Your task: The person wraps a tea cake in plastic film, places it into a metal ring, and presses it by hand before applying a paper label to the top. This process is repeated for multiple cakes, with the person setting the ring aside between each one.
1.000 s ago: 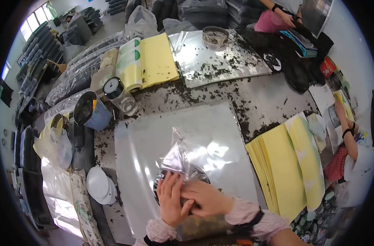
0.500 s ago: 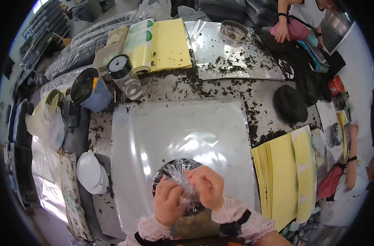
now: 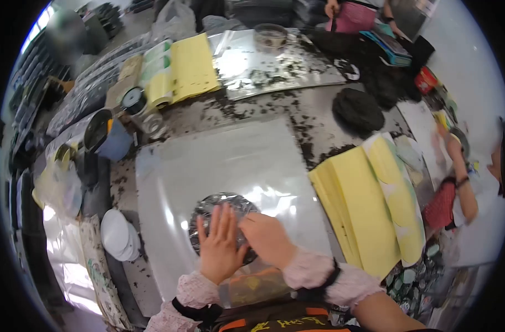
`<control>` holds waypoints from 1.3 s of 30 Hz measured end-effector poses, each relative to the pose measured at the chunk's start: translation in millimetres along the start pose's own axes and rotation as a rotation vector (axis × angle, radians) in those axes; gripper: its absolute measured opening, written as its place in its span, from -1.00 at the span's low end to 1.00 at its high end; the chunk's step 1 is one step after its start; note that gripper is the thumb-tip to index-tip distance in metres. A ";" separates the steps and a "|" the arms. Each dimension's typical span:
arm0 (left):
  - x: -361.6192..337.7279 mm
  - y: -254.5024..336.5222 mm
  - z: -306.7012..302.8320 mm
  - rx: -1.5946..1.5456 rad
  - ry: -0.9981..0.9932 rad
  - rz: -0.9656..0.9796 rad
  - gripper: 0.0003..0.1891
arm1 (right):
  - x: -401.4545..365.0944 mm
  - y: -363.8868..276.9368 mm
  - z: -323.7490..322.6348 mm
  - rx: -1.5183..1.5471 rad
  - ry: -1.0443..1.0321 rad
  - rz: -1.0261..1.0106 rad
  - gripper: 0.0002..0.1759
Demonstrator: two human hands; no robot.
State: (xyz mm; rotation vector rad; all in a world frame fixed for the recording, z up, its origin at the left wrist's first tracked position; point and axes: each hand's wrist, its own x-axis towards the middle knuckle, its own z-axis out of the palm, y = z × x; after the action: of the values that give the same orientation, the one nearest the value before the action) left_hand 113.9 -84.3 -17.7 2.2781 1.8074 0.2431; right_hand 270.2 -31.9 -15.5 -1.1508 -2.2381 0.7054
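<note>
Yellow characters [image 3: 288, 323] run across the dark cloth [image 3: 247, 325] at your waist, upside down and too small to read surely. The film-wrapped dark disc [image 3: 241, 206] lies on the pale board [image 3: 252, 157] in front of you, its middle and near side partly hidden by your hands. Your left hand [image 3: 222, 249] lies flat over it, fingers extended away from you and slightly spread, gripping nothing. Your right hand [image 3: 270, 239] is curled at the disc's right edge; whether it pinches any film, I cannot tell.
</note>
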 end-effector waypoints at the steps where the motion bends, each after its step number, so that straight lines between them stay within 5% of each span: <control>1: -2.1 1.1 -0.6 0.008 -0.008 -0.007 -0.13 | 0.0 6.3 7.2 -0.105 -0.008 -0.015 -0.89; 2: 1.1 2.5 0.0 0.010 -0.004 -0.006 -0.14 | -2.9 7.6 4.0 -0.098 -0.139 0.050 -0.83; 4: 0.3 3.9 1.8 0.002 0.010 0.000 -0.14 | -14.5 26.6 -19.9 0.130 0.040 0.017 -0.71; 6: 0.1 5.8 2.2 -0.011 0.010 0.022 -0.14 | -45.9 79.3 -76.8 -0.073 0.418 0.109 -0.61; 7: -0.3 5.9 1.8 -0.016 0.012 0.021 -0.14 | -55.6 92.2 -124.2 -0.064 0.588 0.479 -0.57; 8: 0.0 4.5 2.0 -0.018 0.013 0.019 -0.14 | -83.4 145.7 -161.1 -0.408 0.751 0.462 -0.55; 10: -0.7 2.5 2.7 -0.014 -0.011 0.026 -0.13 | -172.7 266.8 -241.4 -1.005 0.690 0.811 -0.38; 13: -1.5 5.3 -0.7 -0.013 -0.050 0.014 -0.11 | -226.5 259.7 -264.0 -1.431 0.547 0.836 -0.38; 14: -1.8 6.0 0.9 -0.012 -0.028 0.017 -0.12 | -230.7 257.7 -241.2 -1.221 0.154 0.880 -0.42; 15: -3.3 5.3 2.8 -0.008 -0.012 0.022 -0.13 | -220.0 207.7 -202.6 -1.131 0.156 0.622 -0.52; 16: -3.1 4.3 3.5 -0.001 0.009 0.032 -0.14 | -212.1 171.6 -173.0 -0.698 -0.099 0.520 -0.57; 17: -3.3 3.6 3.7 0.004 0.005 0.036 -0.14 | -171.7 105.2 -132.2 -0.752 -0.132 0.863 -0.51; 19: -3.7 3.4 2.0 0.017 -0.007 0.026 -0.14 | -184.0 73.8 -86.1 -0.679 0.183 0.624 -0.56; 22: -3.9 5.6 3.2 0.030 -0.017 0.027 -0.13 | -260.2 131.6 -103.4 -0.355 0.663 0.717 -0.56; 24: -3.5 3.5 4.7 0.034 -0.014 0.028 -0.14 | -329.6 156.1 -151.1 -0.865 0.703 0.567 -0.57; 26: -1.4 3.9 2.6 0.057 -0.007 0.049 -0.14 | -385.7 158.7 -179.6 -1.195 0.569 0.624 -0.60; 32: -2.2 6.2 2.2 0.059 -0.004 0.030 -0.16 | -401.7 174.8 -182.5 -1.117 0.683 0.543 -0.69; 35: -2.6 3.6 5.2 0.081 -0.007 0.030 -0.16 | -401.6 185.2 -186.3 -0.628 1.099 0.741 -0.69; 37: -2.4 3.7 6.8 0.076 0.001 0.047 -0.15 | -414.5 192.7 -208.8 -0.260 1.153 0.947 -0.70; 39: -2.5 0.0 6.8 0.073 0.021 0.055 -0.13 | -484.0 229.5 -283.2 -0.377 1.107 0.928 -0.70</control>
State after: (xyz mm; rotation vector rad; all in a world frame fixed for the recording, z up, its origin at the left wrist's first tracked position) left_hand 115.1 -87.2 -24.3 2.3855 1.7937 0.2142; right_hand 828.4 -263.3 -60.7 -2.0930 -0.8521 -0.1358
